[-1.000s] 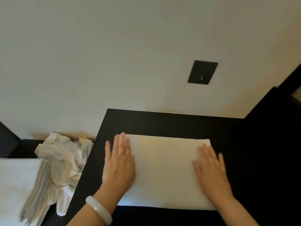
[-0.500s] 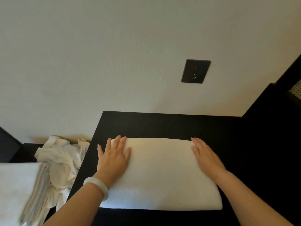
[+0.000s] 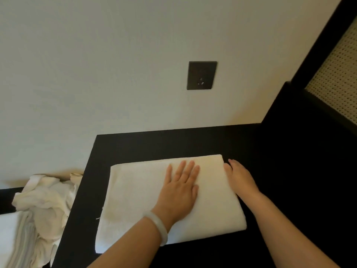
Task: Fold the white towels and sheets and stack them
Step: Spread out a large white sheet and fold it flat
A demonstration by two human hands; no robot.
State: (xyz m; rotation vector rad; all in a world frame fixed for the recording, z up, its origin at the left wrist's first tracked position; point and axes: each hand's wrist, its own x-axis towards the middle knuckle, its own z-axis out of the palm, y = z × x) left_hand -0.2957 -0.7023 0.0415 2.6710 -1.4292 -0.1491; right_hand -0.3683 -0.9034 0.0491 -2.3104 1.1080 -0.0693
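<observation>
Towel: folded white terry towel (image 3: pixel 135 200) on black table (image 3: pixel 193 140), long axis left-right.
Left hand (image 3: pixel 179 192): flat, fingers straight, pressing the right half.
Right hand (image 3: pixel 241 180): fingers extended, against the right edge.

White towel (image 3: pixel 135 190) on black table (image 3: pixel 193 142); bracelet (image 3: pixel 158 227) pale, perhaps greenish.

The towel (image 3: pixel 135 200) lies on the worktop (image 3: pixel 193 144), nearer its front edge than the wall behind. The left hand (image 3: pixel 179 194) rests flat on the towel's right half. The right hand (image 3: pixel 241 180) is just beside it, touching the towel's right edge. Left of the worktop and lower lies a pile (image 3: pixel 46 196), with a stack (image 3: pixel 11 238) before it. A socket (image 3: pixel 201 75) sits on the wall above the worktop.
</observation>
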